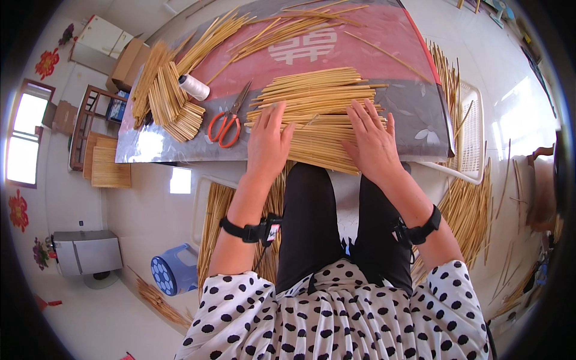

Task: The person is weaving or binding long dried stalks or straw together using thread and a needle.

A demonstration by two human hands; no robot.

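A mat of straw-coloured stalks, laid side by side, spans the near part of the table, its lower end reaching the front edge. A thin strand crosses its middle. My left hand rests flat on the mat's left side, fingers stretched away from me. On the right side lies my right hand, fingers spread over the stalk ends. Neither hand grasps anything. Just left of my left hand are scissors with orange handles, blades partly apart. Beyond them a spool of white thread lies on its side.
Bundled stalks cover the table's left side, with loose stalks at the far side. A red and grey cloth covers the table. A white plastic basket stands right; more stalks lie below it. A blue stool stands lower left.
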